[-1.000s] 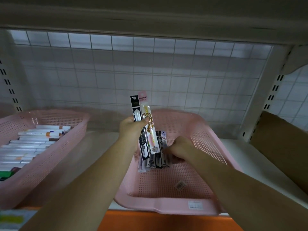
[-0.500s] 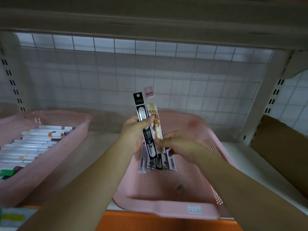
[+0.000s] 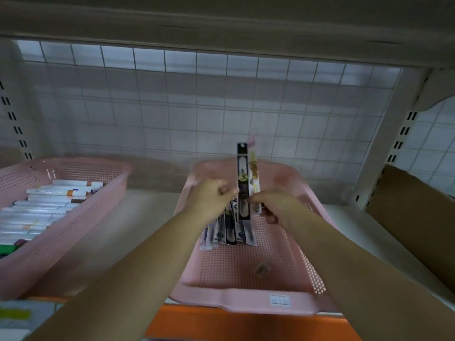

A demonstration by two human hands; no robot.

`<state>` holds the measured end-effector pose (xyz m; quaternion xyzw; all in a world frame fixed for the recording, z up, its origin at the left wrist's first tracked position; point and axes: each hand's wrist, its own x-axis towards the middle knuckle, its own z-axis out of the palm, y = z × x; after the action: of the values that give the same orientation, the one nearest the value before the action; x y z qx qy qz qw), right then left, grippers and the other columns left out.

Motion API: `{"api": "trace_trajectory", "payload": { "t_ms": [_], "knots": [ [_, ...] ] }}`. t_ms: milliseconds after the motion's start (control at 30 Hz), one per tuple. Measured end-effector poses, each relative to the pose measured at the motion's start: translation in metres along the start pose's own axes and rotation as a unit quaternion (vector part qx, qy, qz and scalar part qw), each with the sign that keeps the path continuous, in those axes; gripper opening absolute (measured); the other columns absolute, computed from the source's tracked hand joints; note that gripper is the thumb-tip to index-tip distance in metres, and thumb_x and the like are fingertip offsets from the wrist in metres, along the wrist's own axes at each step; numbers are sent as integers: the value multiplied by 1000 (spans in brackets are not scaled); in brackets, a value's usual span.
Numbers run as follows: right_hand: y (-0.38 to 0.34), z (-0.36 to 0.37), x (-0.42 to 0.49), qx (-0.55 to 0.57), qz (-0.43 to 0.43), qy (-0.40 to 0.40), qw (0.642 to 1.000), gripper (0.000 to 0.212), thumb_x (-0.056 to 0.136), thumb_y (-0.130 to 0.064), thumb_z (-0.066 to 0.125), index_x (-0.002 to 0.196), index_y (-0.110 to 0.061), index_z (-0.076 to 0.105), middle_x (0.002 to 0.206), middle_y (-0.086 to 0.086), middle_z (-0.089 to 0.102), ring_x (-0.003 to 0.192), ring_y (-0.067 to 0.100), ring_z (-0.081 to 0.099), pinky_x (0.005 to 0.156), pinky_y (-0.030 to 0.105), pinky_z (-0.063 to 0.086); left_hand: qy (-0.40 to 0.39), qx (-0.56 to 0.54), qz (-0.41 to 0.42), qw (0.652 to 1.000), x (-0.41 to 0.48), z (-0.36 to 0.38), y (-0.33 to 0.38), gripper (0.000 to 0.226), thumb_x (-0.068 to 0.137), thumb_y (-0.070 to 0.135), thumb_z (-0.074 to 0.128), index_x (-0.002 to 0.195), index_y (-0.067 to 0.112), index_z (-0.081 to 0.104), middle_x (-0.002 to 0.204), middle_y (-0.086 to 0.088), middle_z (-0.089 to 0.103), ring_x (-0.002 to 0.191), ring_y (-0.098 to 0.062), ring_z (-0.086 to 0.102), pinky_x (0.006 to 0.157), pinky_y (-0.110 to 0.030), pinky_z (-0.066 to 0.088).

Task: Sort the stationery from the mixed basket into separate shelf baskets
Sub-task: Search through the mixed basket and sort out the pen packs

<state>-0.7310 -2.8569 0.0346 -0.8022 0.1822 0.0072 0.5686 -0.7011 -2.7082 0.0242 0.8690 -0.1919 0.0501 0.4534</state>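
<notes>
Two slim pen packs stand upright between my hands, a black one (image 3: 243,168) and a pink-and-white one (image 3: 253,168) beside it. My right hand (image 3: 278,207) pinches their lower part from the right. My left hand (image 3: 211,200) is curled, its fingertips touching the black pack's left edge. Both hands hover over the far half of a pink perforated basket (image 3: 246,302). Several similar packs (image 3: 229,232) lie side by side on the basket's floor below my hands.
A second pink basket (image 3: 73,166) at the left holds several white markers (image 3: 49,200). A brown cardboard sheet (image 3: 413,217) leans at the right. The wire grid back wall, the shelf above and the orange shelf edge (image 3: 221,323) bound the space.
My right hand rose from the packs in the basket and closed on the two upright packs. The packs shifted right, out of my left hand's full grip to its fingertips.
</notes>
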Motion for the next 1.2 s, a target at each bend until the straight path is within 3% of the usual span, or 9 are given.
{"api": "trace_trajectory", "payload": {
  "t_ms": [100, 167, 400, 500, 733, 833, 967, 1033, 1200],
  "knots": [
    [9, -6, 3, -89, 67, -2, 994, 17, 82, -9, 62, 67, -6, 55, 55, 6, 43, 45, 14, 34, 37, 19, 25, -120, 211, 40, 969, -2, 10, -6, 19, 92, 22, 54, 82, 12, 67, 84, -3, 64, 83, -22, 59, 67, -23, 38],
    [12, -5, 2, -153, 82, -17, 985, 21, 82, -11, 61, 63, -6, 53, 54, 7, 44, 45, 16, 36, 41, 23, 26, -151, 266, 42, 951, -1, 13, -10, 29, 90, 17, 53, 62, 9, 52, 62, -5, 49, 70, -25, 53, 57, -26, 32],
    [13, -5, 5, -242, 129, -41, 961, 27, 84, -15, 60, 61, -8, 48, 57, 7, 45, 45, 17, 39, 39, 19, 26, -228, 308, 45, 923, 2, 18, -19, 21, 88, 14, 54, 98, 1, 67, 97, -16, 66, 89, -28, 63, 75, -33, 49],
    [11, -5, 3, -264, 115, -39, 957, 23, 84, -10, 61, 63, -8, 51, 63, 7, 51, 50, 15, 46, 35, 13, 29, -233, 307, 44, 922, 1, 18, -19, 21, 89, 14, 54, 101, 4, 66, 99, -13, 65, 90, -26, 63, 73, -32, 48],
    [4, -8, -6, -282, 53, -52, 956, 22, 79, 5, 63, 65, -6, 50, 44, 5, 53, 27, 8, 47, 31, 11, 32, -224, 334, 53, 914, -2, 18, -14, 18, 87, 11, 52, 95, 3, 66, 89, -12, 62, 82, -26, 61, 60, -27, 39],
    [4, -5, -5, -351, 30, -40, 935, 17, 83, -1, 60, 69, -5, 50, 65, 8, 57, 57, 16, 59, 56, 24, 52, -214, 357, 63, 907, -2, 17, -12, 17, 87, 12, 51, 94, 3, 64, 86, -12, 60, 78, -25, 58, 60, -28, 39],
    [-4, 0, -13, -472, -71, 34, 878, 21, 87, -14, 54, 70, -11, 42, 82, 4, 51, 82, 21, 54, 69, 29, 45, -155, 393, 92, 902, 1, 8, 0, 10, 88, 14, 50, 80, 9, 52, 76, -5, 51, 77, -24, 55, 59, -30, 41],
    [-15, 6, -22, -504, -115, 50, 854, 12, 90, -20, 53, 86, -9, 51, 95, 7, 53, 91, 23, 53, 74, 29, 43, -113, 402, 99, 903, 0, -1, 9, 16, 89, 15, 49, 73, 14, 45, 80, -4, 53, 83, -25, 56, 61, -30, 36],
    [-42, 25, -38, -556, -204, 69, 803, 32, 90, -17, 51, 121, -10, 52, 121, 12, 52, 114, 29, 48, 90, 36, 43, -49, 428, 144, 891, -6, -45, 17, 21, 92, 21, 46, 106, 10, 57, 113, -10, 57, 107, -27, 53, 75, -30, 40]
  ]
}}
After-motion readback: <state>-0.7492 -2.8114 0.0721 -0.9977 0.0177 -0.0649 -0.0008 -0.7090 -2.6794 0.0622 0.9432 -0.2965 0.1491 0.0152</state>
